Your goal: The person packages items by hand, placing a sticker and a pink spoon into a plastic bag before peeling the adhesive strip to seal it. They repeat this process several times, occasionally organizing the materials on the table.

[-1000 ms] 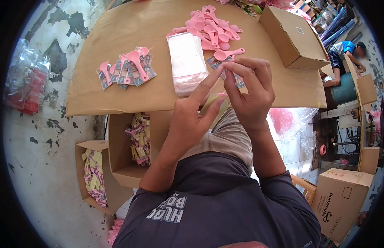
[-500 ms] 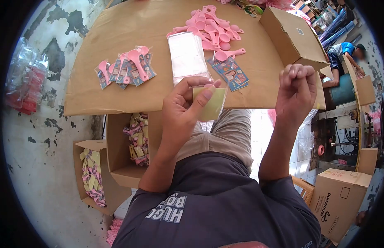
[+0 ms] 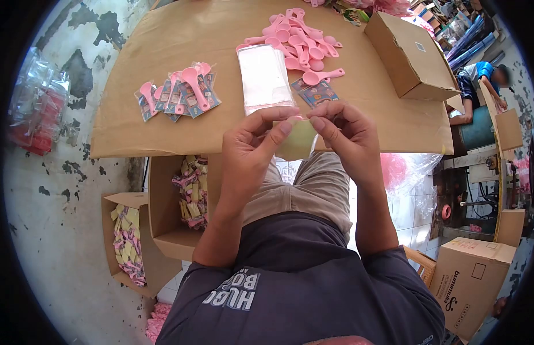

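The left hand [image 3: 250, 150] and right hand [image 3: 351, 135] are pinching the yellow packet [image 3: 297, 145] by its top edge, fingers clamped at opposite corners, so it is hanging flat over the tabletop's [image 3: 163, 126] near edge, below the stack of clear sleeves [image 3: 263, 77].

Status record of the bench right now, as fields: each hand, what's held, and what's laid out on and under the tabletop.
left hand: fingers pinch yellow packet
right hand: fingers pinch the same packet
centre of tabletop: stack of clear bags, pink spoons behind, printed cards beside
left side: bagged spoons
right side: closed carton
under table: open boxes of sachets
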A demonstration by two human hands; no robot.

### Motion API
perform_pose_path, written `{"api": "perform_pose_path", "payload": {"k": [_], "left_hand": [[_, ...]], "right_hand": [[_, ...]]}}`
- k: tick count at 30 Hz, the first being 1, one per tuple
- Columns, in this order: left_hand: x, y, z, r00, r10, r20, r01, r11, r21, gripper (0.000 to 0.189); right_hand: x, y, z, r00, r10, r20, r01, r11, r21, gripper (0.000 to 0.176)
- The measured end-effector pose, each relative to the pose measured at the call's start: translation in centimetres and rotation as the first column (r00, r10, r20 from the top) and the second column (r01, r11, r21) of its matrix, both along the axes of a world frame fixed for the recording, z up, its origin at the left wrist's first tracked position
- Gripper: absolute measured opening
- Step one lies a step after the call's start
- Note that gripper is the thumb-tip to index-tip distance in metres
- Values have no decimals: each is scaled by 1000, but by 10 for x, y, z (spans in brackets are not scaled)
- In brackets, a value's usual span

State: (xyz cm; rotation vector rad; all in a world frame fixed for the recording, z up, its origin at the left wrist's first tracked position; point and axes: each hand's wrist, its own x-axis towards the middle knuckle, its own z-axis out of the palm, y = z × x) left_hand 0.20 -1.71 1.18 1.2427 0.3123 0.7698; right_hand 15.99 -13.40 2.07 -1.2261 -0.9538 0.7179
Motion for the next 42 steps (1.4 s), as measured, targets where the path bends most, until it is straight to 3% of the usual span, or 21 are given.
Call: {"api": "perform_pose_path", "payload": {"k": [6,8,11,15,18,20,22,24,26,27,29,30,31,32,33,34,37,39,40,42], "left_hand": [[-3,1,1,999,-47,-21,47,999,12,24],[-1,-1,-2,997,4,71,-11,995,101,19],[-4,6,-13,993,-60,100,42,983,177,13],[-2,3,-9,997,-16,77,3,986,169,8],[-3,3,-9,982,-69,175,53,994,94,7],[-9,2,-7,1000,-29,-6,29,980,198,10],[-2,-5,-3,999,3,49,-9,990,140,16],[-2,-8,4,994,39,102,-48,996,79,23],[-5,-8,10,994,-103,38,102,995,18,31],[-8,-4,2,994,-98,38,97,995,15,31],[-14,9,-18,989,-102,-109,133,933,335,39],[-17,14,-17,989,-99,-108,130,934,334,39],[-20,17,-16,999,-31,-31,39,941,336,38],[-22,22,-13,998,37,47,-51,942,331,37],[-23,28,-3,990,91,111,-126,925,358,35],[-24,37,5,974,143,177,-202,903,380,33],[-46,87,3,957,249,148,-289,791,539,30],[-58,106,8,928,372,-31,-285,758,587,35],[-66,115,6,928,371,-32,-281,755,593,35],[-75,125,-1,828,544,-136,-243,566,787,38]], "right_hand": [[4,-6,2,998,15,-62,-11,998,61,8],[9,-6,-5,998,43,-54,-36,990,133,9],[13,-9,-7,997,72,-20,-67,977,205,12],[14,-14,2,998,54,43,-61,984,167,13],[17,-13,5,994,84,65,-94,979,181,8],[11,-13,1,996,54,76,-62,993,104,3],[7,-9,-3,996,28,90,-31,999,27,7],[4,-3,-6,1000,27,-10,-25,987,156,22],[-6,2,-1,998,-13,-60,25,977,213,28],[-11,5,2,992,-53,-112,82,960,269,33],[-18,7,5,994,-56,-98,80,962,261,29],[-20,7,6,994,-65,-86,85,963,255,25],[-17,7,4,995,-62,-84,82,964,253,25],[-9,6,-1,971,-129,203,103,985,137,20],[-4,5,-4,865,-151,479,155,987,30,15],[-2,4,-6,865,-148,480,152,988,31,15],[3,3,-13,900,-197,388,206,978,20,9],[9,-1,-17,916,-241,321,242,970,38,10],[11,-3,-16,918,-258,303,260,965,32,8],[18,-12,-16,923,-251,292,265,964,-8,8]]}}
